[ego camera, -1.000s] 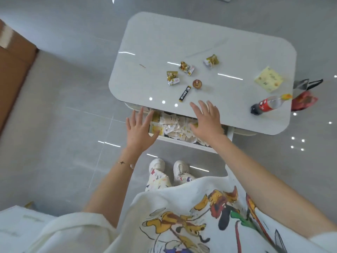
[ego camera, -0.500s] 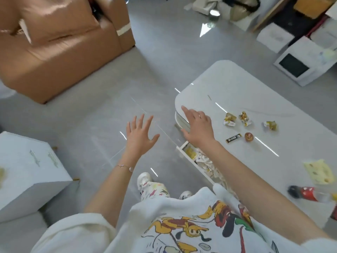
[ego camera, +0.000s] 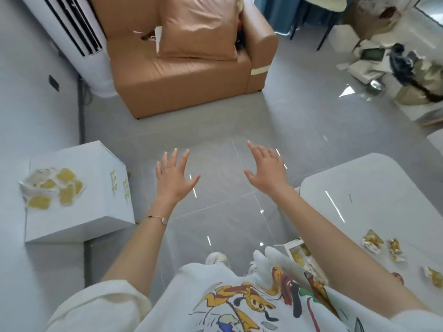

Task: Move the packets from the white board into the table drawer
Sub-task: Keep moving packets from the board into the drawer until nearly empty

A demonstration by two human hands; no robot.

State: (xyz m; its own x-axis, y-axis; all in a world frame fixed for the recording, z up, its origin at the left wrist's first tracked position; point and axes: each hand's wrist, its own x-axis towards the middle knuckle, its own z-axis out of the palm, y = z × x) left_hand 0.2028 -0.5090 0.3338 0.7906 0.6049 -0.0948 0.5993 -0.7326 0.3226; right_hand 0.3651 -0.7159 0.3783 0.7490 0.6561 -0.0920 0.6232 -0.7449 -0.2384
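Observation:
Several white-and-yellow packets [ego camera: 51,190] lie in a heap on the white board [ego camera: 91,207], the top of a white box at the left. My left hand [ego camera: 173,178] and my right hand [ego camera: 266,168] hover over the grey floor between the box and the white table [ego camera: 374,188], both empty with fingers spread. The open table drawer [ego camera: 299,255] shows at the lower right under my right forearm, with packets inside it. My left hand is well to the right of the packet heap.
A tan leather armchair [ego camera: 191,75] stands ahead, a tall white air conditioner [ego camera: 79,37] at the far left. A few crumpled snack wrappers [ego camera: 372,240] lie on the table. Boxes and clutter [ego camera: 383,63] sit at the far right. Grey floor lies between box and table.
The view has swung left from the table toward the white box. My right hand has left the table's edge and both hands now hang over the floor.

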